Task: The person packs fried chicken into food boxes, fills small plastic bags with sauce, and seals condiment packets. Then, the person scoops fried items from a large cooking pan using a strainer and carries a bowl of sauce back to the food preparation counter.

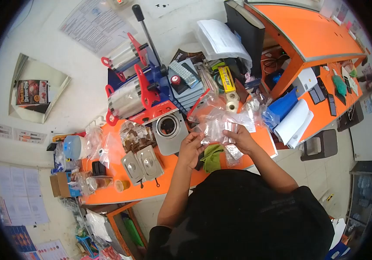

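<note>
A clear plastic bag is stretched between my two hands above the orange table. My left hand pinches its left side, fingers closed. At its right side, my right hand has its fingers closed on the plastic too. More clear plastic lies right behind and around the bag, so its outline is hard to tell. Just below the bag, a green cloth lies near the table's front edge. A sealing machine with a round metal opening stands left of my left hand.
Two lidded steel containers stand at the left on the orange table. Red-ended film rollers and a black lever rise behind. A yellow box, white rolls and a blue folder lie at the back right.
</note>
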Demonstrator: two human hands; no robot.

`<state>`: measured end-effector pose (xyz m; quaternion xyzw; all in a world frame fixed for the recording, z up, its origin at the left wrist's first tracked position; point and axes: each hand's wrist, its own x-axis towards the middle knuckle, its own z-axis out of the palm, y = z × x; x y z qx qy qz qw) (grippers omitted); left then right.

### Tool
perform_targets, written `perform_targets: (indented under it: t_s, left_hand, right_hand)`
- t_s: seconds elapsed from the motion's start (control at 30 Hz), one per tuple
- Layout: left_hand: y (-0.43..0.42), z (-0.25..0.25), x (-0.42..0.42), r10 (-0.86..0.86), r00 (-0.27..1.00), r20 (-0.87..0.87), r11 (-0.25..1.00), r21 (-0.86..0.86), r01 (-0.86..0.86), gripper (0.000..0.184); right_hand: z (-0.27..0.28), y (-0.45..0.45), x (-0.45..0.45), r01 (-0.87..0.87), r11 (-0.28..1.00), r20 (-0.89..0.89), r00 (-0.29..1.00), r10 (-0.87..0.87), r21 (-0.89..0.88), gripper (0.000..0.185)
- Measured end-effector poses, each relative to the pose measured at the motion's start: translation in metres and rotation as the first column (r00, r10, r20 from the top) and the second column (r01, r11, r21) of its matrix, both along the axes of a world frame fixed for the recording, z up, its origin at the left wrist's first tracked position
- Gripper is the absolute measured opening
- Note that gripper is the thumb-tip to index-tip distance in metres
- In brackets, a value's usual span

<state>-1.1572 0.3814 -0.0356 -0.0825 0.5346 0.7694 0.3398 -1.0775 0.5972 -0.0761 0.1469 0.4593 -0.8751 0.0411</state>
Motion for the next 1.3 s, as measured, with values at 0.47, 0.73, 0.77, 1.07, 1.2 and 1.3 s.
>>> perform_targets:
  t_s: [0.47,0.73,0.77,1.07,1.2,1.3]
  left_hand:
    - [-0.061,0.014,0.023,0.195,0.973,-0.122,0.976,0.123,-0.18,0.01]
    - [-0.114,0.026,0.052,0.364,0.851,-0.379,0.881,-0.155,-0.446,0.013]
    - [-0.126,0.02,0.055,0.394,0.838,-0.377,0.863,-0.162,-0.478,0.013]
    - [-0.249,-0.016,0.07,0.008,0.769,-0.639,0.768,-0.489,-0.414,0.027]
    - [-0.29,-0.004,0.046,-0.12,0.754,-0.646,0.76,-0.548,-0.348,0.018]
    - [-0.335,-0.013,0.033,-0.044,0.779,-0.625,0.794,-0.496,-0.352,0.02]
  right_hand:
    - [-0.003,-0.036,-0.007,-0.204,0.978,0.087,0.976,0.2,0.038,0.063]
    - [0.013,-0.111,-0.017,-0.339,0.94,0.098,0.938,0.333,0.044,0.029]
    - [0.018,-0.118,-0.02,-0.336,0.932,0.119,0.939,0.322,0.132,0.029]
    - [0.019,-0.247,-0.021,-0.279,0.833,0.08,0.958,0.276,0.477,0.025]
    - [0.02,-0.322,-0.028,-0.299,0.788,0.099,0.951,0.292,0.538,0.023]
    - [0.022,-0.377,-0.03,-0.267,0.882,0.056,0.962,0.267,0.389,0.022]
